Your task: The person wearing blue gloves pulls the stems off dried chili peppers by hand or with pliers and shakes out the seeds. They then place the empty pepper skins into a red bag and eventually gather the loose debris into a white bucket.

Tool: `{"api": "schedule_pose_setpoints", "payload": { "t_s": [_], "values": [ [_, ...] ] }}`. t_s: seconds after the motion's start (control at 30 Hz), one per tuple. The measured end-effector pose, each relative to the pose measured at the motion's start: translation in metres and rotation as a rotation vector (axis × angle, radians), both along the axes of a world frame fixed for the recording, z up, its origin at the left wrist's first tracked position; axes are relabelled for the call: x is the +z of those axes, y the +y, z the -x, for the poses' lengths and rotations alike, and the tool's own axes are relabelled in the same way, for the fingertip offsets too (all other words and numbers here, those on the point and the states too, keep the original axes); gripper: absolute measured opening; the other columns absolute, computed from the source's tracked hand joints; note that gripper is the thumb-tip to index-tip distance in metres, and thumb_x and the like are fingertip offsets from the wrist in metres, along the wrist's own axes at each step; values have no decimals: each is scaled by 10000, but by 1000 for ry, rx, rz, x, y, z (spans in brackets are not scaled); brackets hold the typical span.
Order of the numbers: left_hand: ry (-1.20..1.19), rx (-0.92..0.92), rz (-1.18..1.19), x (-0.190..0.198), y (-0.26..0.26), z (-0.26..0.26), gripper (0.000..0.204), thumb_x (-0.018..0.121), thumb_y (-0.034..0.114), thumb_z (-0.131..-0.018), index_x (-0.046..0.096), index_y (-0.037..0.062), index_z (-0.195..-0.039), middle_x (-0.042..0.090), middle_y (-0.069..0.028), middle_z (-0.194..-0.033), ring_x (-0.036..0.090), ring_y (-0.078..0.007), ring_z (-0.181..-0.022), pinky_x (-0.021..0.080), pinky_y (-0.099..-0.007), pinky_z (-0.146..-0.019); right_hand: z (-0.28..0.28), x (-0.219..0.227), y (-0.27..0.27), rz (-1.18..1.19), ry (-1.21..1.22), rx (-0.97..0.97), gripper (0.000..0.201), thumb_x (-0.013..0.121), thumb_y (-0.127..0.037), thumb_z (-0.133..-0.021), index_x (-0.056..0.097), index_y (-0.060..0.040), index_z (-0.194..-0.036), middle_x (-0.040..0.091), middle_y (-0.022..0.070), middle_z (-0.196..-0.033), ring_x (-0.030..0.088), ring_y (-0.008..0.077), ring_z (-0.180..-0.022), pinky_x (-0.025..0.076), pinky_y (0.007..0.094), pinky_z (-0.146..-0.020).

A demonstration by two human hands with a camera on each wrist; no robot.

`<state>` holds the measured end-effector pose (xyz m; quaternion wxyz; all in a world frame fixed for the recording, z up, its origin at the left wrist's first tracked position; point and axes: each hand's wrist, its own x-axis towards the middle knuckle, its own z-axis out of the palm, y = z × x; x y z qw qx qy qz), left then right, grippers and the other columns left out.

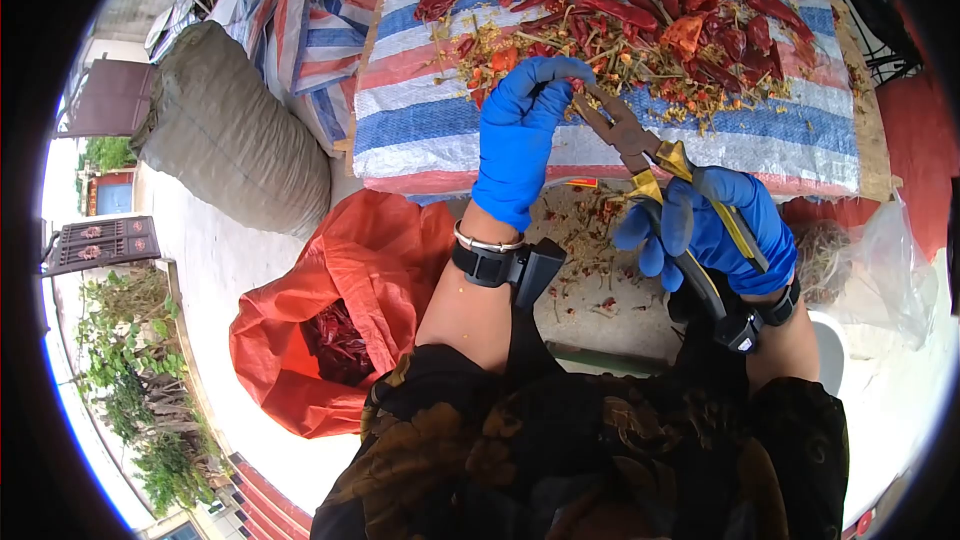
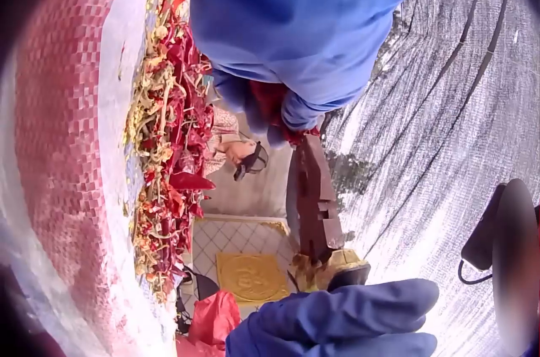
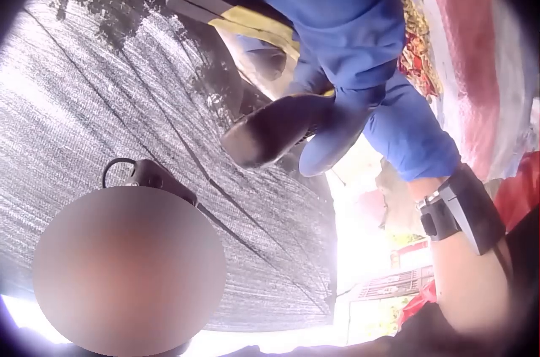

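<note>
In the head view my blue-gloved left hand [image 1: 525,130] is raised over the near edge of a striped sheet [image 1: 420,135]. Its fingers pinch a dried red chili pepper [image 2: 267,102], mostly hidden by the glove. My right hand [image 1: 735,220], also gloved, grips the yellow-and-black handles of a pair of pliers [image 1: 628,140]. The rusty tips of the pliers meet the end of the chili at the left fingertips, as the left wrist view also shows. Beyond both hands lies a heap of dried red chilies [image 1: 690,40], with broken stems and seeds [image 1: 480,55] along its near side.
An open red sack [image 1: 270,360] with chilies [image 1: 340,345] inside stands left of my legs. Behind it leans a full grey-green sack [image 1: 235,130]. A clear plastic bag [image 1: 895,265] hangs at the right. Stem scraps [image 1: 590,240] litter the ground beneath my hands.
</note>
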<state>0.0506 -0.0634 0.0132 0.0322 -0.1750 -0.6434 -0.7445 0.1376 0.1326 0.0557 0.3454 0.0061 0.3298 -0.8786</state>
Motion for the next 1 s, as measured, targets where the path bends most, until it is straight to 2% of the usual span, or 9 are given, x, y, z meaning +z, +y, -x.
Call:
{"api": "schedule_pose_setpoints", "payload": {
  "t_s": [0.13,0.3,0.53,0.63,0.7,0.8,0.87,0.93,1.0],
  "values": [
    [108,46,118,-1,-1,1,148,484,57,-875,585,41,-981,596,-22,-921,524,-98,-840,404,-227,-770,-4,9,-5,-131,-62,-93,476,411,-364,-845,575,42,-659,559,258,-792,586,275,-582,508,300,-496],
    [225,89,191,0,-3,2,138,488,62,-874,585,49,-972,592,-13,-912,516,-90,-833,397,-220,-763,-4,9,-7,-111,29,-96,430,402,-328,-863,495,-42,-554,476,125,-608,450,150,-461,359,235,-392],
    [10,96,80,-1,0,1,127,488,80,-880,581,58,-963,581,3,-889,506,-85,-806,399,-217,-742,-4,13,-13,-132,36,-114,429,404,-327,-861,478,-54,-538,470,117,-582,443,147,-450,355,234,-394],
    [-209,158,-182,-8,-5,9,130,490,96,-881,575,53,-970,579,-11,-882,516,-98,-799,412,-229,-731,-5,15,-13,-169,-4,-155,440,402,-323,-861,480,-48,-527,471,125,-554,442,154,-453,337,222,-397],
    [-204,208,-255,-8,-16,18,134,490,98,-882,572,49,-975,580,-21,-887,521,-108,-795,418,-237,-727,-5,12,-8,-137,211,-49,446,407,-319,-854,510,-24,-536,491,152,-537,448,169,-472,348,236,-423],
    [-196,196,-331,-8,-12,14,147,482,89,-882,562,38,-994,581,-47,-905,530,-127,-794,427,-255,-729,-2,6,-14,-123,271,-84,441,422,-310,-842,544,5,-559,507,178,-528,464,191,-492,360,261,-437],
    [-212,87,-373,-10,-3,11,152,473,81,-885,559,36,-1002,581,-50,-917,527,-131,-804,424,-254,-746,-2,0,-9,-169,275,-80,441,446,-332,-816,587,44,-635,559,222,-632,540,253,-586,436,305,-504],
    [-194,72,-381,-10,1,12,135,477,83,-886,574,42,-971,595,-28,-883,520,-94,-759,436,-233,-714,-2,11,-12,-154,-16,-24,471,460,-359,-794,602,84,-715,581,263,-749,586,315,-712,494,347,-599],
    [-174,55,-312,-8,2,10,136,472,80,-888,574,45,-971,592,-22,-885,520,-94,-767,435,-232,-719,0,5,-7,-128,70,33,506,471,-378,-778,599,112,-778,580,288,-846,593,349,-794,509,389,-665]
  ]
}}
